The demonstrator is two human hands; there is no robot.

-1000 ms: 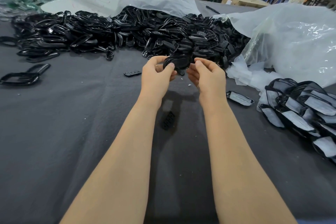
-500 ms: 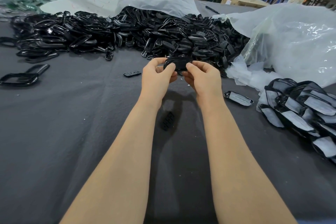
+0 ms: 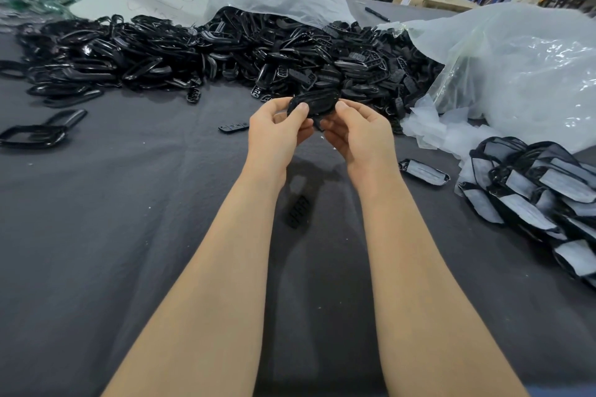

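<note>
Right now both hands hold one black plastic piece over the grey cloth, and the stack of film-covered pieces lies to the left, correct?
Wrong side: in the head view the stack of film-covered pieces lies to the right. The left hand and right hand do hold the black plastic piece over the grey cloth.

Part [image 3: 317,101]: sitting between left hand [image 3: 274,132] and right hand [image 3: 361,135].
Heap [image 3: 225,51]: lying across the table [image 3: 129,203] behind the part.
Bag [image 3: 522,74]: lying right of the heap.
Stack [image 3: 541,190]: resting before the bag.

A black oval plastic shell [image 3: 314,102], seemingly ribbed, held aloft just before the heap, long side across.
</note>
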